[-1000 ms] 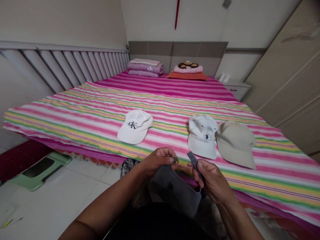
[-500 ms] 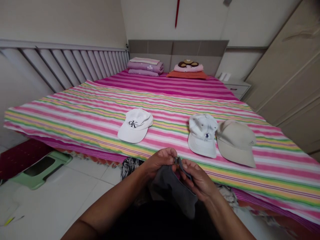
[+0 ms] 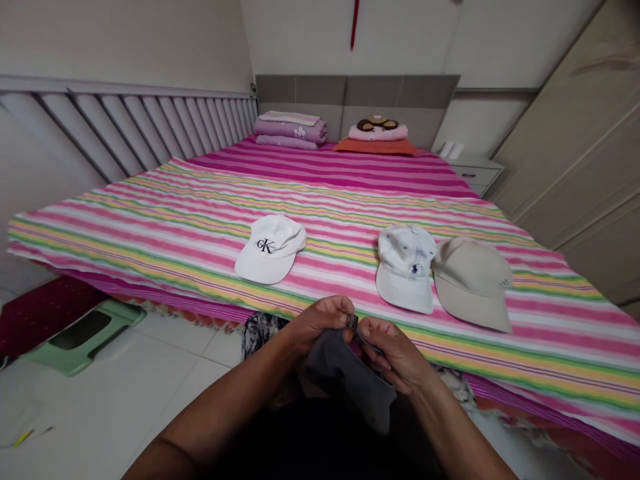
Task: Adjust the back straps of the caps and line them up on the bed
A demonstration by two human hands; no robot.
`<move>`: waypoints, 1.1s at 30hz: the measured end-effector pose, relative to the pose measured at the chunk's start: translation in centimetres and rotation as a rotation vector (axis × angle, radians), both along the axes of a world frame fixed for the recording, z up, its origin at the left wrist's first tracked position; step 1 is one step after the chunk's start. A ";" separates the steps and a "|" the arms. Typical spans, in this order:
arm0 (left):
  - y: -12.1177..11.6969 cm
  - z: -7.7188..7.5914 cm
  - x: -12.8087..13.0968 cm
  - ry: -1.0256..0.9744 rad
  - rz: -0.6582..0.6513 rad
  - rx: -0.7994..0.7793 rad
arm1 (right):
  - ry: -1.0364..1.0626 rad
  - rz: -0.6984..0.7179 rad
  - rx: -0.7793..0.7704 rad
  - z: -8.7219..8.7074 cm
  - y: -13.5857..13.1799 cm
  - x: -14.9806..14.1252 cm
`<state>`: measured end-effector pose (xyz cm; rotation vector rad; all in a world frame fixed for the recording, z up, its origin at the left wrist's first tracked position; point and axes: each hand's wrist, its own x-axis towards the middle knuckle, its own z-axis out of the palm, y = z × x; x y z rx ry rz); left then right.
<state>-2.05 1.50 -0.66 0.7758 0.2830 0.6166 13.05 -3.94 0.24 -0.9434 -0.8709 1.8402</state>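
Observation:
A dark grey cap (image 3: 350, 377) hangs between my two hands, in front of my lap. My left hand (image 3: 325, 323) is closed on the cap's strap near a small metal buckle (image 3: 352, 321). Pinched in my right hand (image 3: 393, 350) is the other side of the strap, close to the buckle. Beyond my hands, three caps lie on the bed: a white cap (image 3: 273, 248) with black letters to the left, a pale cap (image 3: 406, 267) with a small dark blue emblem, and a beige cap (image 3: 473, 283) touching it on the right.
A striped sheet (image 3: 165, 220) covers the near part of the bed. Folded purple bedding (image 3: 290, 133) and a pink and orange stack (image 3: 377, 137) sit by the headboard (image 3: 320, 90). A green stool (image 3: 83, 337) is on the floor at left; a nightstand (image 3: 475, 175) stands back right.
My right fingers have shifted slightly left, nearer the buckle, and now cover more of the strap. The caps on the bed have stayed put; the view has tilted a little.

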 end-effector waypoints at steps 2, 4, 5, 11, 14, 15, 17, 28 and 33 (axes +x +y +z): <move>0.0 0.0 0.0 0.002 0.005 -0.012 | -0.011 0.026 -0.008 0.0 0.0 0.0; 0.0 0.0 0.0 -0.005 0.009 -0.024 | -0.010 0.032 0.001 0.0 0.0 0.0; 0.0 -0.1 0.0 -0.010 0.007 -0.026 | -0.012 0.023 0.009 0.0 0.0 -0.1; -0.2 -0.3 0.0 0.024 0.004 -0.009 | -0.096 -0.110 0.061 -0.2 0.2 -0.1; -0.3 -0.3 0.1 0.081 0.035 0.001 | -0.109 -0.139 0.082 -0.2 0.2 -0.1; -0.3 -0.3 0.1 0.099 0.045 0.004 | -0.100 -0.140 0.089 -0.1 0.2 -0.1; -0.3 -0.3 0.1 0.127 0.065 0.008 | -0.072 -0.138 0.095 0.0 0.1 -0.1; 0.2 -0.8 -0.1 0.112 0.052 0.062 | -0.122 -0.170 0.213 0.0 0.1 0.1; 0.1 -0.4 -0.3 0.151 0.043 0.025 | -0.258 -0.229 0.224 0.3 0.0 0.1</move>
